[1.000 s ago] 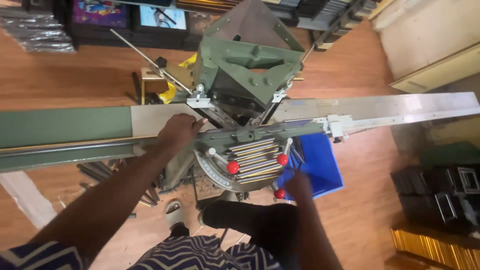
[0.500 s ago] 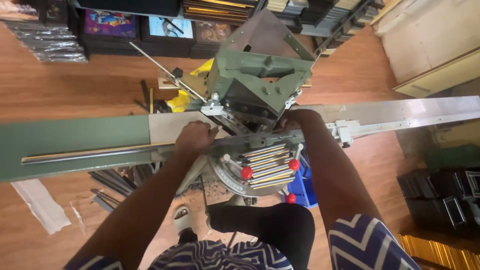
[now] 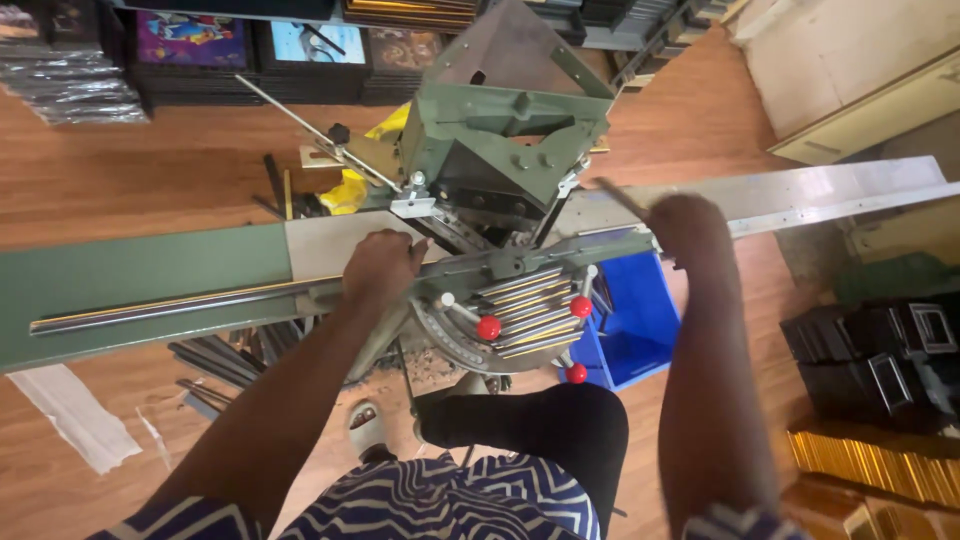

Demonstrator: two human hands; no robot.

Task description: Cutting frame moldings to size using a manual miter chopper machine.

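I stand at a green mitre cutting machine [image 3: 500,130] with red-knobbed levers [image 3: 488,327] at its front. My left hand [image 3: 385,265] presses down on the end of a long dark moulding strip [image 3: 170,305], which lies along the green left table [image 3: 130,270]. My right hand [image 3: 690,225] is blurred over the inner end of the grey metal right table [image 3: 840,190]. Its fingers are closed on a short thin offcut [image 3: 615,195] that sticks out to the left. My raised knee in black cloth [image 3: 540,425] is below the machine.
A blue bin [image 3: 640,320] stands on the wooden floor under the right table. Loose moulding offcuts [image 3: 215,360] lie under the left table. Black frames [image 3: 880,340] and gold mouldings [image 3: 870,465] are stacked at the right. Framed pictures [image 3: 190,40] line the far wall.
My right hand rose from near the blue bin to the machine's front, then swung right over the metal table with a short piece in it. My left hand stayed on the moulding.
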